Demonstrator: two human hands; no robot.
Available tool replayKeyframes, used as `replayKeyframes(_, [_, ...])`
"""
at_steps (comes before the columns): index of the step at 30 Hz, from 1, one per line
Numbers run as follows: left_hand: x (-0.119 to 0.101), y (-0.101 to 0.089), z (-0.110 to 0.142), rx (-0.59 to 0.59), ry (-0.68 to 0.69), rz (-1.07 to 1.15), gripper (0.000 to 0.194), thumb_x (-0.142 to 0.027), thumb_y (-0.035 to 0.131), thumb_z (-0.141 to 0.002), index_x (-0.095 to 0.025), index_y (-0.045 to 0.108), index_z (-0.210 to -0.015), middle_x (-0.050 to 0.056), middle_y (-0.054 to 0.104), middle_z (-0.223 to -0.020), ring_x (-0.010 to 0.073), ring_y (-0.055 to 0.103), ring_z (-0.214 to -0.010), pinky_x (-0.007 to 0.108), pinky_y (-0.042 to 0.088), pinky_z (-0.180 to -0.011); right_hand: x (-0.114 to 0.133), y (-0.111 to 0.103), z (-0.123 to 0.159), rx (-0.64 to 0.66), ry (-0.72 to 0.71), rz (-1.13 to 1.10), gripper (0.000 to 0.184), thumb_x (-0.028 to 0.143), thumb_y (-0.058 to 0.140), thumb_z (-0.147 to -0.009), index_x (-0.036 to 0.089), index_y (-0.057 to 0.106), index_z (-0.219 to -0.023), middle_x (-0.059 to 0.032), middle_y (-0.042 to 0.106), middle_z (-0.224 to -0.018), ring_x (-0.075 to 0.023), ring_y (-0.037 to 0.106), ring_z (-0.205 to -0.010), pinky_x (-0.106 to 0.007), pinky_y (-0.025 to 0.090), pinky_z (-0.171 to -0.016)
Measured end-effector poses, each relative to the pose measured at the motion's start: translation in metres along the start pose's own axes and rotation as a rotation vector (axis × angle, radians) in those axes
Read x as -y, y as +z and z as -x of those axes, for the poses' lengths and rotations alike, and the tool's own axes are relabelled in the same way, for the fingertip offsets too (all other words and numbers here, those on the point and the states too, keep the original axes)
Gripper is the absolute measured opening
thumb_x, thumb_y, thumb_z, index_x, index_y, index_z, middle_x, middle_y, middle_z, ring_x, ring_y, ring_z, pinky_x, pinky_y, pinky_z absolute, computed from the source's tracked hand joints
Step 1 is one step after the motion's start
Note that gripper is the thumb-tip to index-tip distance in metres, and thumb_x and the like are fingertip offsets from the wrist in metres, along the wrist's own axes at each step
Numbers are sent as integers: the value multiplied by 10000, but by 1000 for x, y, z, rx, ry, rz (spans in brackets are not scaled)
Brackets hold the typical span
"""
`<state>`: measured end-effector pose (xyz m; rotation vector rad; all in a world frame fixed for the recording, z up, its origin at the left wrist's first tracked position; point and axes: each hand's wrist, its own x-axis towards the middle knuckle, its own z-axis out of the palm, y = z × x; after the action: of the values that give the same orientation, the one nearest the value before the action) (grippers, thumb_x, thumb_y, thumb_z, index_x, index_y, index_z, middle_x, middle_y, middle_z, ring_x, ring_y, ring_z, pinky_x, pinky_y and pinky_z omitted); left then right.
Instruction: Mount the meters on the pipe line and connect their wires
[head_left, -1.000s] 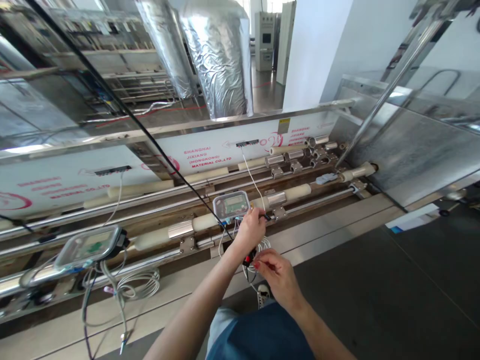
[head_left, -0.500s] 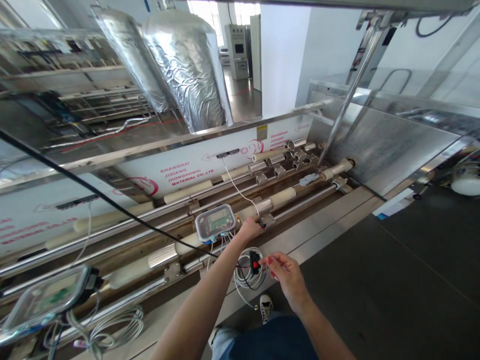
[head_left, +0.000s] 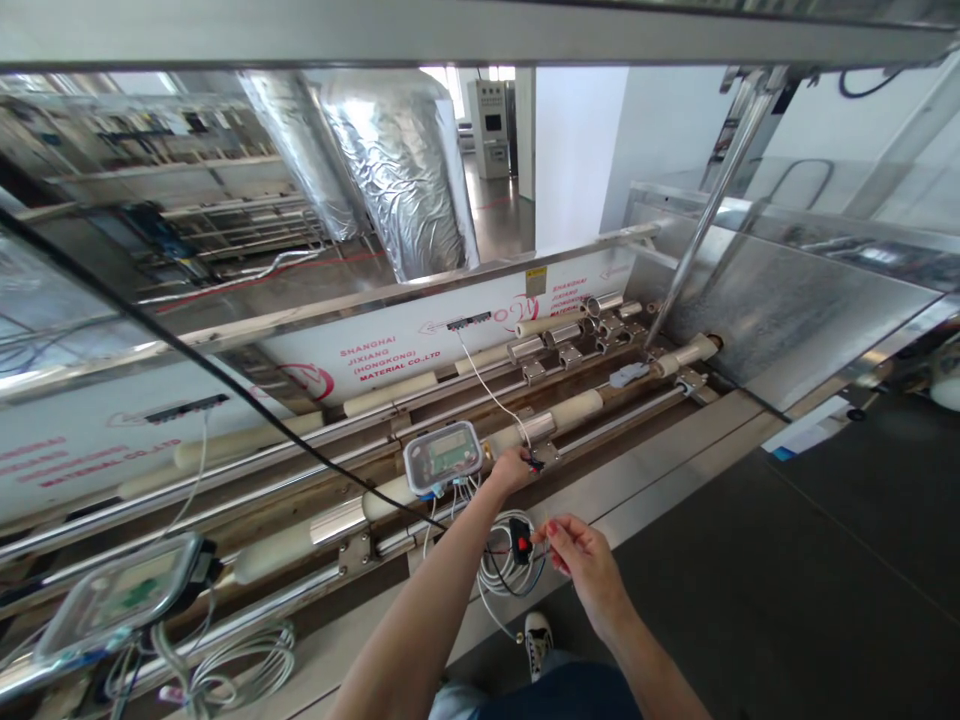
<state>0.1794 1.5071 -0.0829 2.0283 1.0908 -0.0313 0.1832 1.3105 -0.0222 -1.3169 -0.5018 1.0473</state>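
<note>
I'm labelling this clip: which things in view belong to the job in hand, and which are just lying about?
Likely in the job:
small dark-and-red item at the left hand
black-and-red block beside the right hand
white cable coil near the block
clear-lidded box nearest the left hand

Seemingly just lying about:
grey cloth-like item
blue-cornered white item

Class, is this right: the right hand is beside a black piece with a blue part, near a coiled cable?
Blue is wrong: the head view shows a red part. The right hand is beside the black piece, near a coiled cable.
</note>
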Motion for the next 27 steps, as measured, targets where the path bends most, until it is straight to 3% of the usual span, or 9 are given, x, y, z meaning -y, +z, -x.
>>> replayKeyframes(4, [0, 1, 2, -40, -38, -29, 178, -187, 528, -873, -83, 567, -1013, 86, 616, -944, 188, 594, -908, 378, 479, -839, 0, -3, -3, -2, 1, -8, 415, 534, 645, -715, 124, 598, -765, -53, 636, -752, -41, 399, -490, -178, 245, -458])
replayKeyframes(11, [-8, 3, 3, 12, 129, -41, 287, -65, 530, -827, -98, 555, -1110, 107, 586, -1128, 189, 555, -1043, 380, 424, -943, -6, -8, -5, 1, -23, -22, 391, 508, 626, -745, 120, 591, -773, -63, 646, -780, -39, 386, -491, -184, 231, -459])
replayKeyframes(14, [-14, -1, 7, -4, 168, -43, 314, -27, 523, -788, -89, 563, -1093, 114, 610, -1079, 194, 575, -1005, 346, 438, -911, -3, -11, -5, -22, -22, -24, 399, 515, 630, -736, 120, 588, -762, -61, 645, -764, -42, 384, -484, -189, 227, -457])
replayKeyframes(18, [-22, -10, 27, -93, 253, -7, 365, -25, 536, -726, -96, 548, -1084, 100, 618, -1009, 180, 588, -925, 267, 445, -849, 4, -16, -7, -60, -22, -13, 391, 512, 634, -731, 126, 590, -770, -48, 639, -733, -53, 397, -492, -193, 245, -466])
replayKeyframes(23, [-27, -26, 58, -232, 337, 74, 401, -117, 649, -681, -116, 515, -1058, 86, 574, -1025, 172, 563, -913, 259, 448, -827, 12, -19, -17, -77, -71, 8, 382, 509, 629, -732, 133, 603, -791, -33, 621, -692, -72, 411, -515, -202, 298, -493])
replayKeyframes(27, [-30, -38, 75, -296, 366, 157, 200, -164, 598, -765, -155, 559, -961, 43, 610, -924, 142, 584, -816, 227, 452, -754, 20, -17, -28, -68, -141, 142, 373, 508, 596, -754, 138, 612, -802, -39, 618, -687, -93, 436, -532, -220, 334, -507])
